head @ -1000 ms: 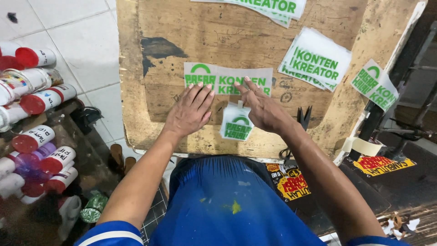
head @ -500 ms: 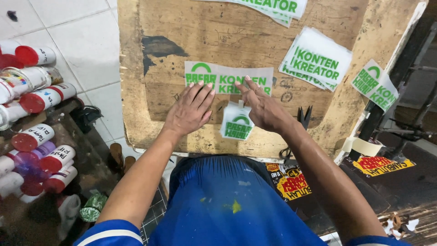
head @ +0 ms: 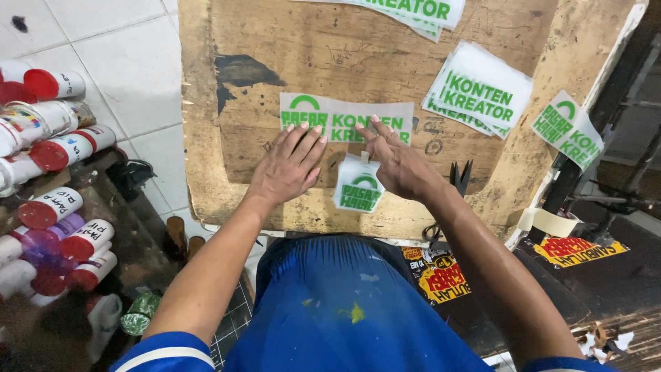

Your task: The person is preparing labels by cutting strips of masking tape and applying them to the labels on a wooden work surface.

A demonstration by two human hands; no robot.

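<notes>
While the head camera looked down, the left hand was laid flat and open on a worn wooden board, its fingertips pressed on the lower edge of a long white strip with green lettering. The right hand was spread open too, fingertips on the same strip, nothing grasped. A small white-and-green sticker was seen on the board between the hands, touching the right one. More stickers were stacked further right, and red-capped bottles were piled at the left.
</notes>
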